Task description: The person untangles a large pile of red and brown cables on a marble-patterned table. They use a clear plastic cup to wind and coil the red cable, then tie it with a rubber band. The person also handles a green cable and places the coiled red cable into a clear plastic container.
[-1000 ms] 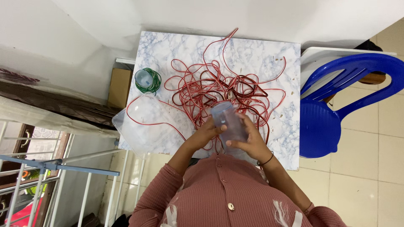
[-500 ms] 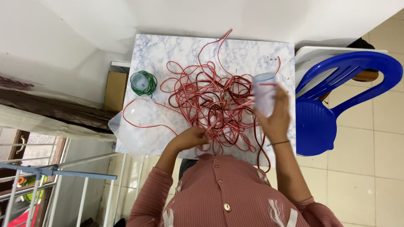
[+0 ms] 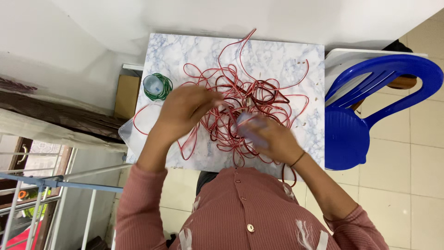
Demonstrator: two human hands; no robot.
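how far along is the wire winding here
Done: one green wire coil sits wound around a clear cup. In hand: the right hand holds a clear cup, and the left hand is over the red wire. Left: nearly all of it, still tangled across the marble table.

A small desk (image 3: 277,51) with a white and blue-grey marbled top stands against the wall, its far edge touching it. Most of the middle is covered by a loose tangle of red wire (image 3: 240,99), with single loops straying toward the far edge and out to the right side. At the left edge, toward the far corner, sits a small coil of green wire (image 3: 158,88) wound around a clear round cup. Nearer on the left, a clear plastic container (image 3: 134,134) lies half over the desk's edge, with one red strand curving across it. A few tiny dark scraps dot the bare surface on the right.
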